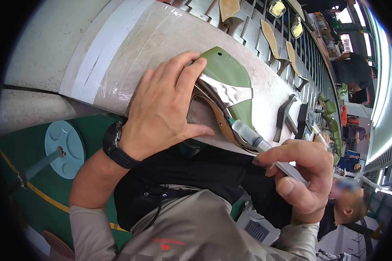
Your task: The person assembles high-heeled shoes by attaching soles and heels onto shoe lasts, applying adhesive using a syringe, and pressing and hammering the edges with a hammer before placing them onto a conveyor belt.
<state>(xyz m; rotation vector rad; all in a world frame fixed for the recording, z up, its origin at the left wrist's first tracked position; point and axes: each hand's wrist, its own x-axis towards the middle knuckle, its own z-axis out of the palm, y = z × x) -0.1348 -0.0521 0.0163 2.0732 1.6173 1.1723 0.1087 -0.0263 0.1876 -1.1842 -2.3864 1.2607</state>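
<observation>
A green shoe last [231,67] lies on its side on the worktable, with a shiny metallic strap [231,95] across it and a thin tan sole piece [224,126] along its near edge. My left hand [159,102] grips it from the left, fingertips over the strap's end and thumb along the sole side. Between the thumb and fingers of my right hand [302,172] is a clear plastic syringe [249,134]. Its green tip points at the seam between strap and sole; whether it touches I cannot tell.
A hammer [285,116] rests on the table right of the shoe. Beyond runs a slatted conveyor with tan insoles [270,38] and several green lasts [331,107]. A light blue stool [64,150] stands at lower left. Another person [350,204] is close on the right.
</observation>
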